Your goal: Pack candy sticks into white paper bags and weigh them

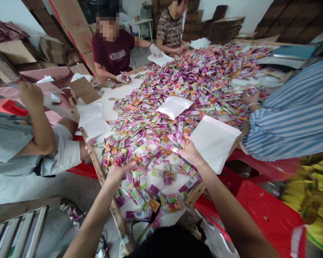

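Note:
Small printed sachets (150, 118) in pink, purple, green and orange lie heaped over the table. My right hand (190, 152) is closed on a small bunch of sachets (178, 138), held above the pile. At the near left, my left hand (121, 171) is among the sachets, its thumb stretched to the right. Its fingers seem to curl round a few sachets (121, 157), though the grip is partly hidden. Just right of my right hand lies a flat white mailer bag (214, 143). A plumper white mailer bag (174, 106) rests on the pile further off.
Wooden edging (115, 218) borders the table. Co-workers sit at the left and far side; a striped sleeve (293, 111) reaches in from the right. More white bags (93, 120) lie at the left edge. Red stools (266, 218) and yellow sacks (314, 197) stand at the right.

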Available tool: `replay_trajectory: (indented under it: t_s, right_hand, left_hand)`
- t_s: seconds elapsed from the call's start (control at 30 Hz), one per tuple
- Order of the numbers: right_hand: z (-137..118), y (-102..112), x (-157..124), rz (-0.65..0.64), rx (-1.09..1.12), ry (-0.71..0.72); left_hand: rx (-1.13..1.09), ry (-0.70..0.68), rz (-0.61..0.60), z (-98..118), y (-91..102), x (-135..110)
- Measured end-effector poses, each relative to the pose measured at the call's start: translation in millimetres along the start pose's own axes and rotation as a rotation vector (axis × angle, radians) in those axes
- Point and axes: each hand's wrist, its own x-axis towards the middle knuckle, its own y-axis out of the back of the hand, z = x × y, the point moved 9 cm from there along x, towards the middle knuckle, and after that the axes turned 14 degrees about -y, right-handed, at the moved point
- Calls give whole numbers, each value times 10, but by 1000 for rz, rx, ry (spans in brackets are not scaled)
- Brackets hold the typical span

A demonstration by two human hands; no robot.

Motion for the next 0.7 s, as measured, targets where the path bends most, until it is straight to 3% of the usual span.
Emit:
replay_trajectory:
  t_s: [0.1, 0.17, 0.23, 0.3, 0.4, 0.53, 0.7]
  right_hand:
    - [256, -132, -287, -38, -276, -115]
    - [402, -179, -464, -45, -474, -145]
    - [480, -198, -561, -33, -619, -151]
    - [472, -238, -546, -8, -702, -133]
    - [354, -405, -337, 31, -807, -59]
    - [348, -741, 18, -38, -1002, -32]
    - [480, -845, 97, -71, -1059, -33]
  left_hand:
    - [113, 70, -237, -257, -291, -420]
    - [246, -12, -302, -324, -380, -558]
    - [347, -109, -291, -313, -406, -524]
    - [436, -173, -229, -258, -395, -315]
    - [685, -133, -177, -245, -416, 186]
    - [855, -6, -275, -422, -594, 733]
    - [813, 29, -280, -589, -640, 855]
